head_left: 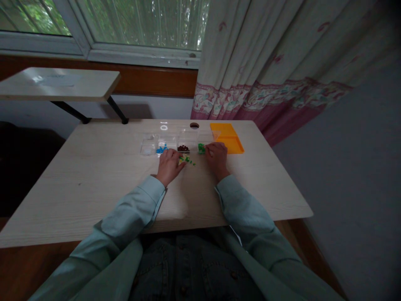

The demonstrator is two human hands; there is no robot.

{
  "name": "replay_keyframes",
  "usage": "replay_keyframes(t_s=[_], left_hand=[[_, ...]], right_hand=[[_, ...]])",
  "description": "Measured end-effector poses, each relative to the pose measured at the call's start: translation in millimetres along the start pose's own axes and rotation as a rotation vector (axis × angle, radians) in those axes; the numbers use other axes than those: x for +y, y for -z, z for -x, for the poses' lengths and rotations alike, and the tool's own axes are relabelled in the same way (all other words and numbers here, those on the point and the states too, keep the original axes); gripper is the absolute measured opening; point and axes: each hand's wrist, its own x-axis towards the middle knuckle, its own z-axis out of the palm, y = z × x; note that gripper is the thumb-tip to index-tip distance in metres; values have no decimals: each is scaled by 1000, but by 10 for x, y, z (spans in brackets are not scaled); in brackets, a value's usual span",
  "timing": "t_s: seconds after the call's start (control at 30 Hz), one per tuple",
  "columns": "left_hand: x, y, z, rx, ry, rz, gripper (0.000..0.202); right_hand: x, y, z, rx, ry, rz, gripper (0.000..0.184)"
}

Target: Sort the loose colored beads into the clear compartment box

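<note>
A row of small clear plastic boxes [148, 147] stands toward the back of the table. One holds blue pieces [161, 149], one dark brown pieces [183, 149], and one green pieces [201, 147]. Loose green and yellowish pieces [187, 160] lie on the tabletop in front of the boxes. My left hand [169, 165] rests beside this loose pile, thumb and fingers apart around its left side. Over the right-hand box with the green pieces is my right hand [216, 158], its fingers pinched together; whatever is between the fingertips is too small to make out.
An orange plastic tray [230, 140] lies at the back right, behind my right hand. A round hole [194, 125] pierces the table [94, 184] near its rear edge. At the back left rises a small shelf [72, 79] on black legs. A curtain hangs behind the table.
</note>
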Motion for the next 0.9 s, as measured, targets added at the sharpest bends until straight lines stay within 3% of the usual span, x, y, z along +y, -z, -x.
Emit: replay_keyframes(t_s=[0.7, 0.9], left_hand=[[-114, 16, -38, -7, 39, -72, 15], [-176, 30, -51, 42, 16, -27, 16]], right_hand=[[6, -19, 5, -2, -10, -36, 27], [12, -37, 3, -6, -9, -42, 27]])
